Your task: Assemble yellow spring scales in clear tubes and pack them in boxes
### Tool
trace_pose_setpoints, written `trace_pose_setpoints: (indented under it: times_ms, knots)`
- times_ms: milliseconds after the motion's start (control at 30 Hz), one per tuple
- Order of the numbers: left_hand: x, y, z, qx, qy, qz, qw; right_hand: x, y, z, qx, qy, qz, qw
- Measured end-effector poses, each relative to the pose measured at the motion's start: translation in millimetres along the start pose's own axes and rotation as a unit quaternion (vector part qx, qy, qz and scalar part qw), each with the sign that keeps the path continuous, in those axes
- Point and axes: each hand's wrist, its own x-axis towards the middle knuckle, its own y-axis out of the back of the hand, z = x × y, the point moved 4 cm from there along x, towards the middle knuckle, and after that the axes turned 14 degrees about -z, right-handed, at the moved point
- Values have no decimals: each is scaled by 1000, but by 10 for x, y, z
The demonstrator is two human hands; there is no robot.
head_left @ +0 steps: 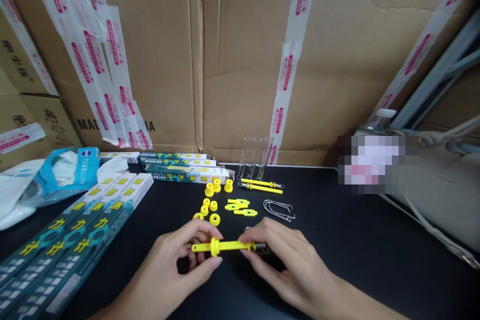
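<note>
The left hand (183, 255) is curled closed, thumb and fingertips pinching the yellow plastic rod (232, 246) beside its round collar (215, 246); the right hand (285, 260) grasps the end by the metal tip (260, 246); the rod sits level between them, above the black bench (360, 280).

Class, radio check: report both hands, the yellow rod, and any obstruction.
Left hand, right hand both on yellow rod. Yellow collars lie beyond, untouched.

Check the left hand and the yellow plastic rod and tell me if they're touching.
Touching. The head view shows the left hand pinching the yellow plastic rod at its wide collar, from above and below, with no gap.
</note>
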Motion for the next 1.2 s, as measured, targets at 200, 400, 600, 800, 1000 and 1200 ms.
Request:
trace_pose_setpoints:
  times_ms: [200, 400, 600, 800, 1000, 1200]
  knots:
    - [-11, 14, 57, 2, -1, -3, 1000, -1, -37, 21, 35, -5, -19, 999]
    - [-40, -4, 152, 79, 4, -18, 997, 7, -40, -46, 17, 38, -66, 997]
    - [-92, -40, 148, 146, 33, 3, 989, -13, -54, 53, 53, -8, -6, 999]
    - [-81, -56, 102, 96, 23, -22, 995, 18, 36, 9, 16, 3, -3, 1000]
    - [-31, 49, -3, 16, 34, 17, 999, 9, 282, 7, -81, -9, -3, 997]
    - [23, 90, -57, -90, 47, 27, 994, 46, 334, 52, -147, -24, -91, 985]
